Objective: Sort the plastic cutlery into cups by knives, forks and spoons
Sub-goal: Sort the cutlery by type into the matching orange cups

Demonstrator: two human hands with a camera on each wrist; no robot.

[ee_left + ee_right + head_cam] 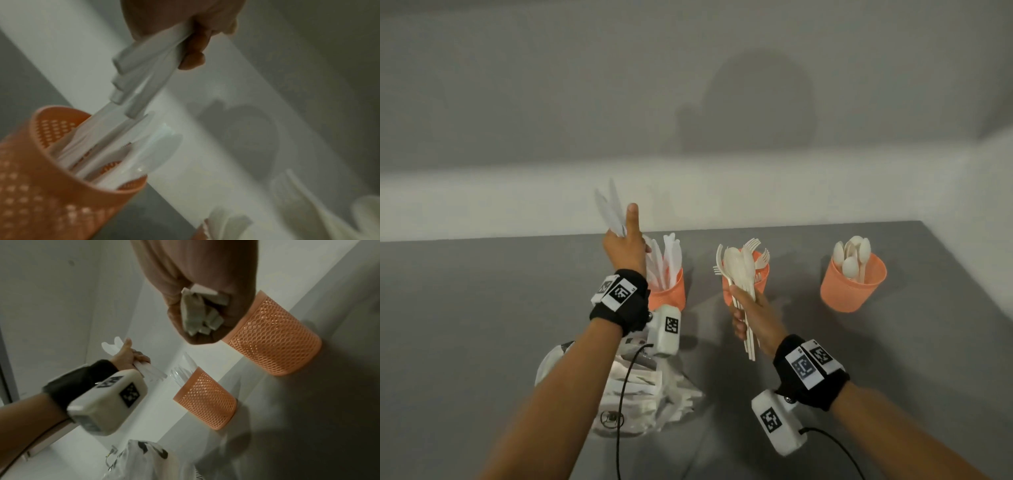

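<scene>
Three orange mesh cups stand on the grey table. The left cup [669, 294] holds white knives, the middle cup [762, 274] forks, the right cup [852, 284] spoons. My left hand [625, 245] is raised above the left cup and grips a small bunch of white knives [609, 209], blades up, handles [141, 78] pointing down over the knife cup [47, 186]. My right hand [748, 315] grips a bundle of cream spoons and forks [738, 270] in front of the middle cup; their handle ends [201, 313] show in my fist.
A crumpled clear plastic bag [640, 390] with printed marks lies on the table near me, under my left forearm. A white wall rises just behind the cups. The table's right edge [983, 298] runs close to the spoon cup. Black cables trail from both wrist cameras.
</scene>
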